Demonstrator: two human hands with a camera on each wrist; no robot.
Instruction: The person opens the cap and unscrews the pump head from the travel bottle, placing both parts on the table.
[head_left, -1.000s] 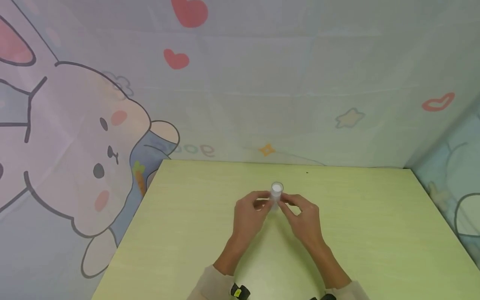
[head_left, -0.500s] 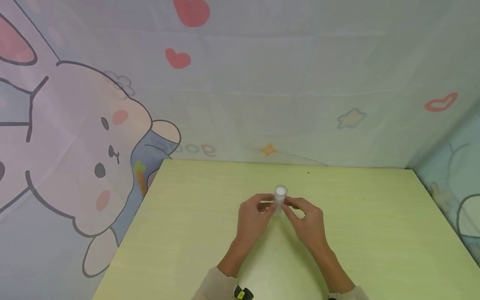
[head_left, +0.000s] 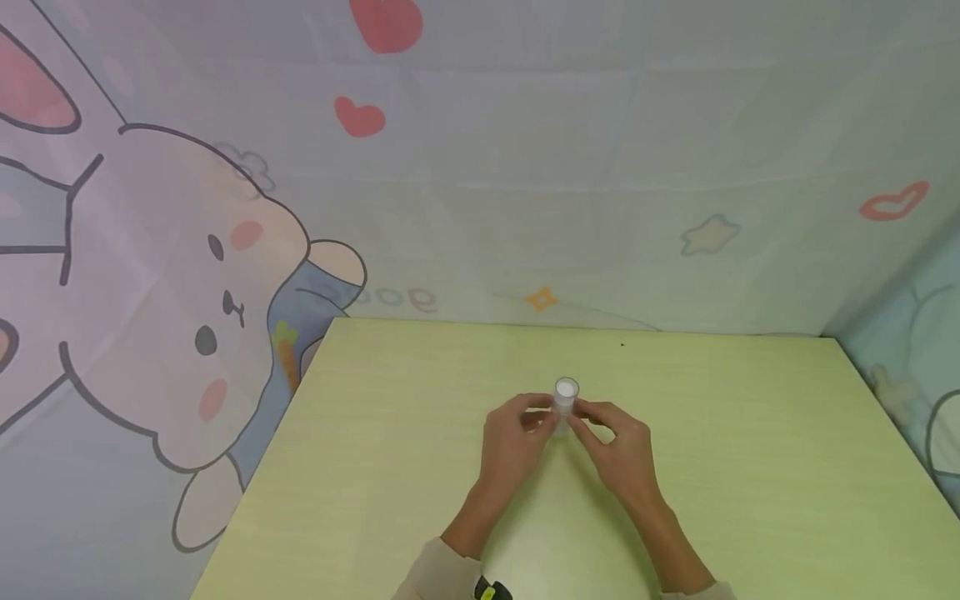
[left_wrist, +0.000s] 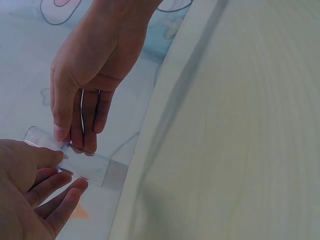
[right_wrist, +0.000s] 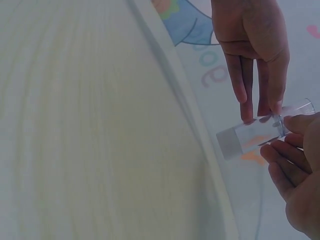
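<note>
A small clear cylindrical bottle (head_left: 565,398) with a whitish disc visible inside its top stands roughly upright between both hands in the head view. My left hand (head_left: 513,446) pinches it from the left between thumb and fingers. From the right, my right hand (head_left: 622,450) pinches it in the same way. In the left wrist view, the bottle (left_wrist: 90,166) shows a seam around its body where the fingertips of both hands meet. A frosted end (right_wrist: 230,144) shows in the right wrist view. Whether the bottle's base touches the table cannot be told.
The pale yellow-green table (head_left: 375,433) spreads out around the hands. A tiny dark speck (head_left: 622,344) lies near its back edge. Behind it hangs a printed cloth (head_left: 525,167) with hearts and a cartoon rabbit. Another cloth (head_left: 915,333) borders the right side.
Both hands and the bottle have come slightly closer to the person. The whole head view has shifted a little to the right. The two-handed grip looks the same.
</note>
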